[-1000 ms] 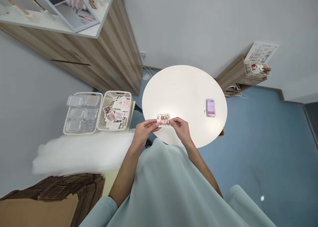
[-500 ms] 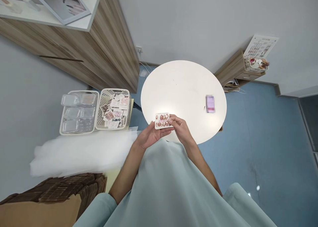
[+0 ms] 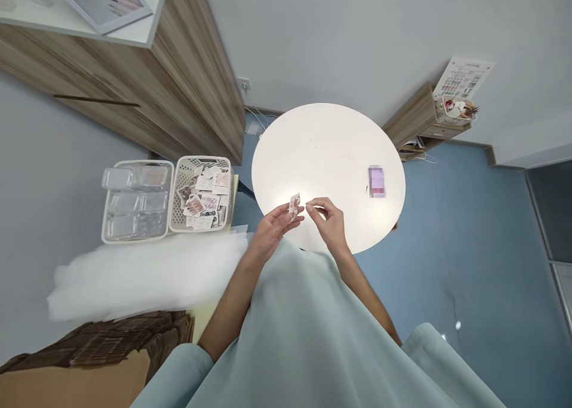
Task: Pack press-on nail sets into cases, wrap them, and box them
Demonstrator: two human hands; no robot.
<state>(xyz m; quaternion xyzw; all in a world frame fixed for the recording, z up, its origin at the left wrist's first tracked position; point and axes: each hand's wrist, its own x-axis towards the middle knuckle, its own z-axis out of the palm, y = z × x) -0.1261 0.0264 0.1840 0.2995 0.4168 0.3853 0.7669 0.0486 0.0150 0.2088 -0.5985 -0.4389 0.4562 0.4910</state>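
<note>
Room: pale grey wall point(image 3: 335, 44), blue floor point(image 3: 482, 229), a wood-grain cabinet point(image 3: 192, 80) beyond the far left of the bench.
Bench: round and white point(image 3: 330, 152); a blurred pink-purple item point(image 3: 376, 181) lies near its right edge.
Nail card: the small card point(image 3: 294, 207) with shiny reddish-brown pieces is held up over the bench's near edge, left of its middle, and tilted so that its face shows only at a slant.
Left hand: this hand point(image 3: 271, 229) grips the card between thumb and fingers.
Right hand: just beside the card's right side, this hand point(image 3: 329, 218) has thumb and forefinger drawn close together; whether something thin sits between the tips, I cannot tell.
Card basket: a white basket point(image 3: 189, 170) well left of the bench's left edge holds a loose heap of similar cards point(image 3: 195, 205).
Box basket: next to it, a second white basket point(image 3: 105, 211) carries clear boxes point(image 3: 121, 203), stacked in rows.
Done so far: one card is in hand, apart from the heap; by my judgement, the handling of it is midway.
Left over: the card has not been set down on the bench or put in a box, and the many cards in the basket lie unhandled at this moment.
</note>
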